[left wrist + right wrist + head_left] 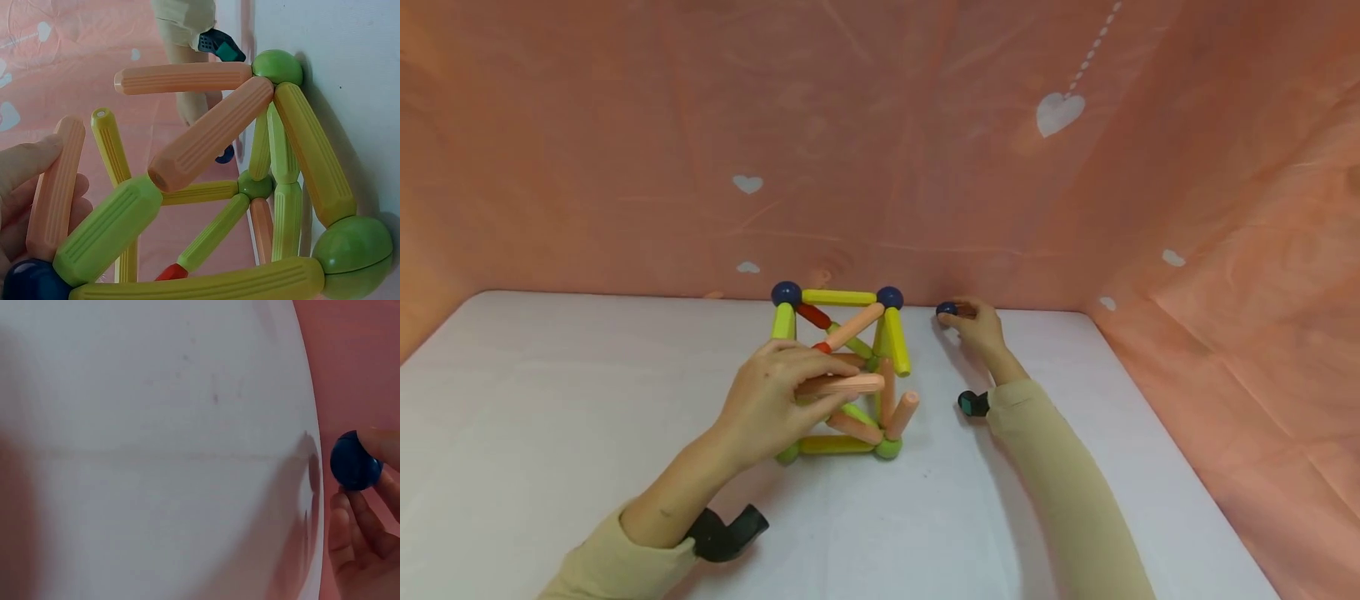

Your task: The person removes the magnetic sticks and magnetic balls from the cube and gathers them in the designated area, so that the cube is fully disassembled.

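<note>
One peach stick (844, 384) is pinched in the left hand (778, 396), its tip poking out, by the stick frame (854, 327). One dark blue ball (352, 464) is pinched in the right hand (982, 331), between thumb and fingers, off to the frame's right.

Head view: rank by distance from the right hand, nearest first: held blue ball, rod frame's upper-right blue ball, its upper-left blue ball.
1. Held blue ball: pinched in the right hand.
2. Upper-right blue ball: left of that hand, on the rod frame.
3. Upper-left blue ball: farther left, at the frame's other upper corner.
</note>
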`<state>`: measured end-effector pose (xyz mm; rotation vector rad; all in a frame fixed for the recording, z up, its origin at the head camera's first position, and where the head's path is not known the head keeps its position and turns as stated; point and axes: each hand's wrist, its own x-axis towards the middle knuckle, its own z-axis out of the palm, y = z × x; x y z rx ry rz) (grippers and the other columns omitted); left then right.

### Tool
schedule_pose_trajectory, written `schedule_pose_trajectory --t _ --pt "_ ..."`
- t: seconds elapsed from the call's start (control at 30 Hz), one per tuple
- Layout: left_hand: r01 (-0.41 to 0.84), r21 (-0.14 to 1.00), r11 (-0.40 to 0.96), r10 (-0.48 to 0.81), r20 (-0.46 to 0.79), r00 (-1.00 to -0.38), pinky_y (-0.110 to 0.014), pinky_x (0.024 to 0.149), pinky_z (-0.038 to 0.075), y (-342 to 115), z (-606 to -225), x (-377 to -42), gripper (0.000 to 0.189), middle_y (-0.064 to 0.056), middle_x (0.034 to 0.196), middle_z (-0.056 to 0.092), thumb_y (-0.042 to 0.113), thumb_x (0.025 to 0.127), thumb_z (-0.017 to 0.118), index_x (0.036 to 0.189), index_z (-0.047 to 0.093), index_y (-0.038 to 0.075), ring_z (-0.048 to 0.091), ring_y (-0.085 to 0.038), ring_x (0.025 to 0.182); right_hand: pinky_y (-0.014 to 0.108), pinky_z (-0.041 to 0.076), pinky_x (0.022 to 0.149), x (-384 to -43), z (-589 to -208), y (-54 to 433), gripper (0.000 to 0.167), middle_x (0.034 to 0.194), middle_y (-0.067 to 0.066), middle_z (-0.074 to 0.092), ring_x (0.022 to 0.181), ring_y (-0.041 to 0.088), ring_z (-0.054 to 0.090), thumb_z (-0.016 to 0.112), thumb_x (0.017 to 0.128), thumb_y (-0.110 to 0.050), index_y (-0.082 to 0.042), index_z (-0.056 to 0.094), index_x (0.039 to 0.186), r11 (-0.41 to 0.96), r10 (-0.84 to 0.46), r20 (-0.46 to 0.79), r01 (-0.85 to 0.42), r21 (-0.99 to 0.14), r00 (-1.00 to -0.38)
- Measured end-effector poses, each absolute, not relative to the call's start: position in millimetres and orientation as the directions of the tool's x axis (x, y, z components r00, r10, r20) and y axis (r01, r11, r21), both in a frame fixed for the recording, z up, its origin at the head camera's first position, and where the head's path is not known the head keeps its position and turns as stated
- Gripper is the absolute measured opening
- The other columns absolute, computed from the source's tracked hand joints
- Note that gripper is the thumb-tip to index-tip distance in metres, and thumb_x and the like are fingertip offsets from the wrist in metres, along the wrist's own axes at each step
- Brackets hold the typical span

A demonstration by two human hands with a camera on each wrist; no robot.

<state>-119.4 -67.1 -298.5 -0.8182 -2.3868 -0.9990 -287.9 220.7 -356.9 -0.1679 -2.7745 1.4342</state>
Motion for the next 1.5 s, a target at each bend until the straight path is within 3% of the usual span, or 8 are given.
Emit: schedule_pose_trajectory --t 0.23,0.33,0.7,0.83,1.0,1.1,1.3,1.5 --pt "0.661 0.498 0.562 0.364 0.569 -0.738 -0.038 0.088 0.045 -65.5 -297.6 -119.5 0.027 0.009 0.097 0.074 0.025 0.074 0.082 0.1 0.076 0.018 0.063 -0.016 0.094 0.024 0.047 0.07 -289.4 -360.4 222.5 0.043 0.128 0.019 0.058 0.105 0.028 0.058 0.065 0.091 -0.019 -0.008 0.057 0.131 0.597 0.107 -0.078 0.126 -0.792 -0.991" --pt "0.657 0.501 0.564 0.365 0.562 -0.742 -0.039 0.086 0.045 -64.6 -298.3 -119.6 0.026 0.008 0.096 0.074 0.023 0.075 0.082 0.101 0.076 0.018 0.062 -0.017 0.094 0.021 0.046 0.067 -288.6 -361.4 223.7 0.044 0.13 0.02 0.057 0.104 0.028 0.059 0.065 0.091 -0.02 -0.008 0.055 0.133 0.603 0.11 -0.087 0.136 -0.786 -0.99" --pt "0.658 0.506 0.557 0.368 0.56 -0.742 -0.039 0.085 0.046 -63.6 -298.1 -119.1 0.025 0.009 0.096 0.074 0.022 0.076 0.082 0.1 0.076 0.019 0.062 -0.017 0.094 0.025 0.049 0.075 -283.1 -360.5 228.5 0.056 0.136 0.02 0.054 0.109 0.031 0.059 0.066 0.09 -0.022 -0.008 0.047 0.141 0.606 0.078 -0.096 0.124 -0.786 -0.992" --pt "0.659 0.502 0.56 0.368 0.562 -0.741 -0.039 0.085 0.046 -64.5 -298.1 -119.4 0.025 0.009 0.096 0.074 0.022 0.076 0.082 0.1 0.076 0.018 0.062 -0.017 0.094 0.034 0.053 0.088 -278.8 -359.3 227.6 0.062 0.138 0.021 0.052 0.118 0.033 0.057 0.067 0.089 -0.019 -0.008 0.042 0.144 0.572 0.081 -0.086 0.117 -0.812 -0.993" --pt "0.663 0.501 0.556 0.368 0.567 -0.737 -0.038 0.086 0.045 -65.5 -298.2 -119.9 0.027 0.009 0.097 0.074 0.024 0.075 0.082 0.1 0.076 0.018 0.063 -0.017 0.094 0.042 0.045 0.102 -260.4 -356.6 228.9 0.057 0.134 0.024 0.054 0.125 0.035 0.053 0.068 0.088 -0.014 -0.003 0.047 0.14 0.536 0.1 0.022 0.035 -0.843 -0.995" --pt "0.662 0.501 0.557 0.367 0.567 -0.738 -0.037 0.086 0.044 -66.4 -298.0 -119.9 0.028 0.009 0.097 0.074 0.026 0.074 0.082 0.101 0.076 0.018 0.063 -0.017 0.094 0.038 0.046 0.1 -241.3 -355.0 228.6 0.051 0.13 0.024 0.057 0.121 0.035 0.055 0.068 0.088 -0.012 0.001 0.052 0.134 0.509 0.073 0.081 -0.032 -0.86 -0.994" --pt "0.667 0.501 0.551 0.361 0.577 -0.732 -0.036 0.086 0.044 -69.1 -298.1 -119.7 0.029 0.009 0.097 0.074 0.026 0.074 0.083 0.1 0.076 0.018 0.063 -0.016 0.094 0.018 0.048 0.088 -202.2 -349.0 223.0 0.043 0.124 0.021 0.062 0.111 0.024 0.061 0.068 0.088 -0.015 0.0 0.058 0.127 0.439 -0.044 0.087 -0.097 -0.893 -0.995" --pt "0.671 0.501 0.547 0.365 0.578 -0.729 -0.037 0.086 0.044 -69.7 -298.2 -121.1 0.028 0.009 0.098 0.074 0.025 0.074 0.083 0.1 0.076 0.019 0.063 -0.017 0.094 0.021 0.048 0.089 -174.0 -343.7 212.4 0.043 0.123 0.019 0.063 0.106 0.013 0.061 0.069 0.088 -0.019 -0.001 0.059 0.126 0.389 -0.16 0.02 -0.082 -0.918 -0.987"
